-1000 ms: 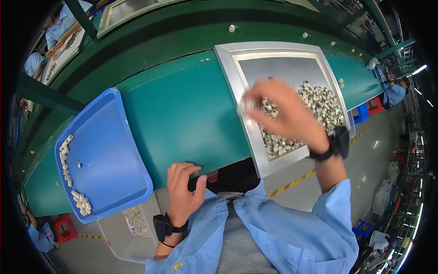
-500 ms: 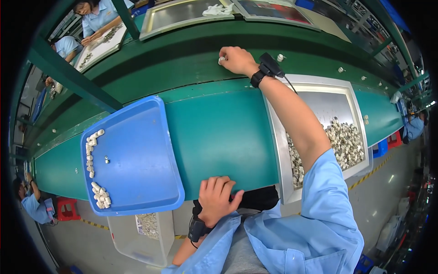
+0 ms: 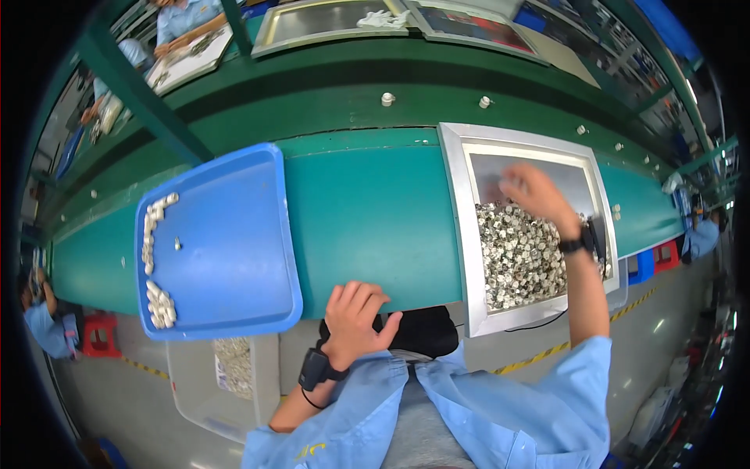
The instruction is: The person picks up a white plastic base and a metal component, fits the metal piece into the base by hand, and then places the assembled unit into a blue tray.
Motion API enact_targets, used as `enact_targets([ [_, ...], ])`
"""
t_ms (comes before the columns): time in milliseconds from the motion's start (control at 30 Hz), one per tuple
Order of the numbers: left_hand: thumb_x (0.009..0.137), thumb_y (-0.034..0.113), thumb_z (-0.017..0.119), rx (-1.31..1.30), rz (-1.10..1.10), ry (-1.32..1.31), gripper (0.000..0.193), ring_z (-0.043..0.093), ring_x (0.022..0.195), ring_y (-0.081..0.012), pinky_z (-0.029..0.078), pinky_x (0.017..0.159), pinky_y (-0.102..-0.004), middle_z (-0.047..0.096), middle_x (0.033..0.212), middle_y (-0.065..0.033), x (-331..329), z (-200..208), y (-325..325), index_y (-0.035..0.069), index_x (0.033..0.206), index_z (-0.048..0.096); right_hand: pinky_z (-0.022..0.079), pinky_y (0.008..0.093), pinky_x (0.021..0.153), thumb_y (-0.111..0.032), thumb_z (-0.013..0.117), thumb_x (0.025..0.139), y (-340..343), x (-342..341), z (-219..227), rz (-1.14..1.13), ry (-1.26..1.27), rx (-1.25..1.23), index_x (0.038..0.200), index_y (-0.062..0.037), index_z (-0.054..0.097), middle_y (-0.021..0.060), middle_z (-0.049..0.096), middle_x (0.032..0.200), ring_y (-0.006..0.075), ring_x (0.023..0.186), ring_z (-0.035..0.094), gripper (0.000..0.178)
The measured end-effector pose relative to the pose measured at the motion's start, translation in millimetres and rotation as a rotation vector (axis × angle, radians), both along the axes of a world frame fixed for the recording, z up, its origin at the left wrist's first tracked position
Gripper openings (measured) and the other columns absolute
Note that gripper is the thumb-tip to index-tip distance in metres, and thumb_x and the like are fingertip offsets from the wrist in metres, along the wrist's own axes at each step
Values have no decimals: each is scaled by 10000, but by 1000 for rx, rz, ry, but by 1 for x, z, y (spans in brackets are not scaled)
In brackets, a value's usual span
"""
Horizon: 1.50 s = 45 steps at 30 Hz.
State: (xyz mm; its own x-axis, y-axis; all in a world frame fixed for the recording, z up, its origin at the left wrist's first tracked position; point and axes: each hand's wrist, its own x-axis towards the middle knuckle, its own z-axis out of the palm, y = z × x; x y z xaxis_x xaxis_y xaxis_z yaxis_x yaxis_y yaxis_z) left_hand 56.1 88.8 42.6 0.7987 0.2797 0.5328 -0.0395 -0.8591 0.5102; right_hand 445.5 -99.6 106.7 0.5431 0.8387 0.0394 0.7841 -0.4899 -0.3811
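Observation:
My right hand [image 3: 539, 195], smeared by motion, hovers above a silver-framed tray [image 3: 473, 266]. A heap of small white-and-metal cylindrical parts [image 3: 523, 258] fills its near portion. Whether anything is between those fingers I cannot make out. My left hand [image 3: 357, 324] rests at the near edge of the green work surface [image 3: 371, 227], fingers stretched out and holding nothing. One small white part [image 3: 387, 99] stands on the dark green belt [image 3: 312, 105], with another white part [image 3: 484, 102] to its right.
To the left lies a blue tray [image 3: 226, 242] with white cylindrical pieces [image 3: 161, 303] along its left side. Below it is a clear plastic bin [image 3: 266, 383]. A green post [image 3: 137, 82] rises at the left. Framed panels [image 3: 328, 27] and co-workers [image 3: 187, 19] are beyond the belt.
My right hand has let go of the small white part on the belt and come back to the right, over the framed tray. My left hand stays at the edge. The view has shifted slightly.

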Motion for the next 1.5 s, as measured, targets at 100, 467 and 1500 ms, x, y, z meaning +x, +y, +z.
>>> enact_targets([
  [100, 726, 163, 765, -175, -17, -65, 207, 588, 825, -299, 416, 715, -387, 624, 903, -100, -5, -6, 2, 56, 861, 651, 479, 322, 714, -186, 702, 913, -30, -37, -14, 13, 80, -40, 1112, -11, 672, 96, 619, 937, 199, 796, 574, 267],
  [467, 847, 30, 672, 127, 701, -124, 170, 634, 894, -327, 497, 787, -426, 657, 944, -135, -124, 63, 168, 20, 1014, 647, 477, 344, 805, -31, 661, 887, -43, -49, -27, 4, 81, 228, 1068, 7, 659, 117, 617, 913, 235, 839, 590, 185],
  [1500, 944, 118, 559, -182, 614, -117, 173, 581, 879, -175, 482, 825, -322, 637, 954, -69, -175, 51, 233, -4, 1050, 618, 607, 351, 877, 119, 683, 850, -26, -180, 15, 61, 867, 801, 1017, 41, 642, 161, 636, 1077, 209, 950, 665, 190],
])
